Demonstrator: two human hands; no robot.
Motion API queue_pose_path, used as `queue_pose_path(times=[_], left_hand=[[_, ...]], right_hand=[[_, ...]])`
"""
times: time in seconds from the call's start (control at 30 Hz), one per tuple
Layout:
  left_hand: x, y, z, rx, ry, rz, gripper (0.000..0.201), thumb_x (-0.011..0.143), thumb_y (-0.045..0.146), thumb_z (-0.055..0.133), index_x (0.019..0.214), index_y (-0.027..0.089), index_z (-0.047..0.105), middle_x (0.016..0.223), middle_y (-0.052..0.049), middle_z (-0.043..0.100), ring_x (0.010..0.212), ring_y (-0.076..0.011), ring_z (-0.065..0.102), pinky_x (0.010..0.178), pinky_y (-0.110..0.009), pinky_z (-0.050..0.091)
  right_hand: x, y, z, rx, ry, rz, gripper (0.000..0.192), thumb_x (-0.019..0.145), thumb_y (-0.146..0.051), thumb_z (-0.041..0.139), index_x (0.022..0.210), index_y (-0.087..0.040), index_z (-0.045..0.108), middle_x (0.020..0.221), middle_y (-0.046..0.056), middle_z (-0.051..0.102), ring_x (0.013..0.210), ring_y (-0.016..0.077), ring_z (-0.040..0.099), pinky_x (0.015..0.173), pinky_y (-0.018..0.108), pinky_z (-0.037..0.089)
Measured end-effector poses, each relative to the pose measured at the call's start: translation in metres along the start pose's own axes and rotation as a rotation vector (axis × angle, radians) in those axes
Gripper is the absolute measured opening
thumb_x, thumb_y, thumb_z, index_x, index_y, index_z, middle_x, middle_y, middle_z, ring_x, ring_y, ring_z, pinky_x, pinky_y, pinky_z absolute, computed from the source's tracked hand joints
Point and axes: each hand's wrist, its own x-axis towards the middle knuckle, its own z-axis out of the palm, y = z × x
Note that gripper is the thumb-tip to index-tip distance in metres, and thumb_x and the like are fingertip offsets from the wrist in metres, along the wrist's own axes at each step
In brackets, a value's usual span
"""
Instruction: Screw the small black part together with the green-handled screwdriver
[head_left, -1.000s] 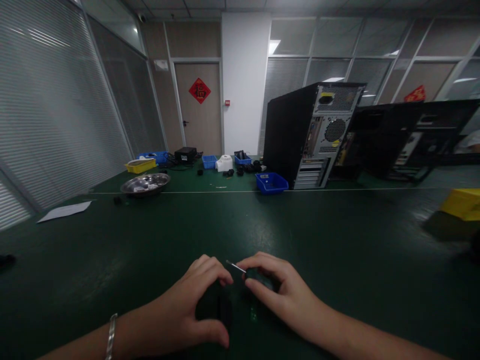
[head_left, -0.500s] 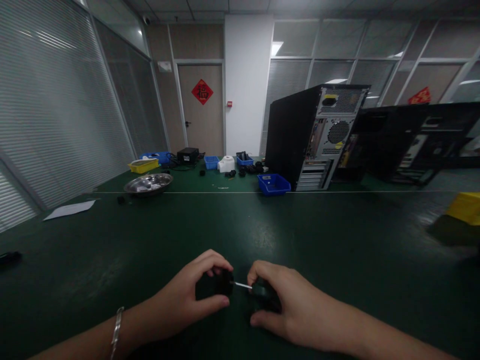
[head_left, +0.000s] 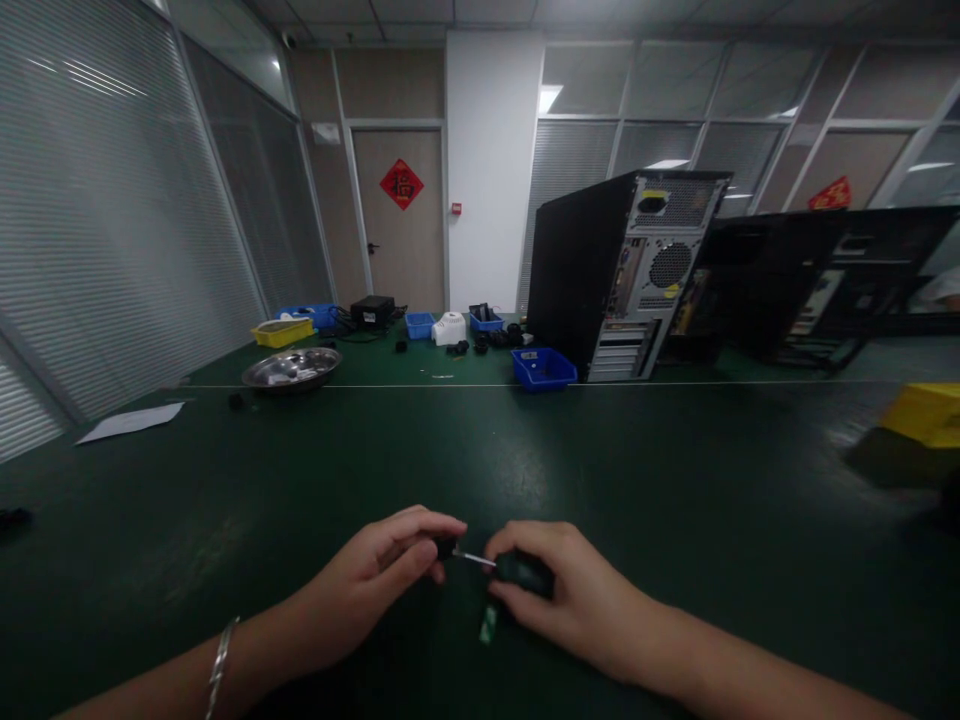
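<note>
My left hand is closed on a small black part, pinched between thumb and fingers; most of it is hidden. My right hand is wrapped round the dark handle of a screwdriver. Its thin metal shaft points left, and the tip meets the black part or lies right beside it. Just below my right thumb shows a small green and white piece; I cannot tell whether it lies on the table or hangs from something.
Beyond my hands on the green table are a metal bowl of small items, a blue bin and a black computer tower. A paper sheet lies left; a yellow bin stands right.
My left thumb has come in and the fingers have closed more around the black part. The screwdriver slopes a little differently. The green and white piece has come into view.
</note>
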Motion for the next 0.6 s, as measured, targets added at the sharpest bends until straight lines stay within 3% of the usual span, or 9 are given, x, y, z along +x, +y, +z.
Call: queue_pose_path(times=[0.13, 0.23, 0.37, 0.47, 0.6], left_hand=[[0.0, -0.001, 0.009, -0.299, -0.054, -0.048, 0.035, 0.091, 0.046, 0.054, 0.108, 0.017, 0.065, 0.088, -0.005, 0.068, 0.078, -0.0197, 0.065, 0.076, -0.035, 0.05], [0.004, -0.005, 0.008, -0.393, 0.043, -0.104, 0.032, 0.09, 0.04, 0.059, 0.107, 0.015, 0.067, 0.092, -0.009, 0.072, 0.084, -0.0207, 0.066, 0.08, -0.034, 0.049], [0.01, -0.008, 0.001, -0.469, 0.256, -0.171, 0.03, 0.086, 0.034, 0.065, 0.109, 0.015, 0.069, 0.112, -0.01, 0.069, 0.099, -0.0218, 0.063, 0.095, -0.036, 0.045], [0.011, -0.006, 0.0, -0.484, 0.258, -0.173, 0.035, 0.08, 0.025, 0.073, 0.114, 0.017, 0.067, 0.121, -0.01, 0.066, 0.109, -0.0226, 0.06, 0.101, -0.035, 0.042], [0.01, -0.004, 0.003, -0.394, 0.215, -0.192, 0.035, 0.08, 0.024, 0.071, 0.114, 0.017, 0.067, 0.115, -0.008, 0.067, 0.101, -0.0213, 0.062, 0.094, -0.035, 0.045]], right_hand=[[0.0, -0.001, 0.004, 0.174, 0.124, -0.003, 0.011, 0.088, -0.015, 0.058, 0.098, -0.017, 0.062, 0.089, 0.002, 0.068, 0.082, 0.0167, 0.064, 0.074, 0.025, 0.049], [-0.002, -0.004, 0.006, 0.145, 0.145, -0.006, 0.01, 0.087, -0.015, 0.061, 0.096, -0.017, 0.062, 0.088, 0.002, 0.067, 0.082, 0.0173, 0.063, 0.075, 0.026, 0.049], [-0.006, -0.013, 0.008, 0.047, 0.025, -0.03, 0.015, 0.084, -0.013, 0.063, 0.098, -0.019, 0.06, 0.092, 0.002, 0.068, 0.083, 0.0166, 0.064, 0.074, 0.024, 0.048], [-0.009, -0.018, 0.009, -0.07, -0.102, -0.059, 0.021, 0.083, -0.011, 0.064, 0.102, -0.02, 0.061, 0.098, 0.003, 0.07, 0.088, 0.018, 0.066, 0.078, 0.026, 0.048], [-0.009, -0.019, 0.011, -0.171, -0.149, -0.062, 0.021, 0.083, -0.015, 0.067, 0.102, -0.02, 0.061, 0.097, 0.004, 0.07, 0.086, 0.0188, 0.066, 0.077, 0.026, 0.047]])
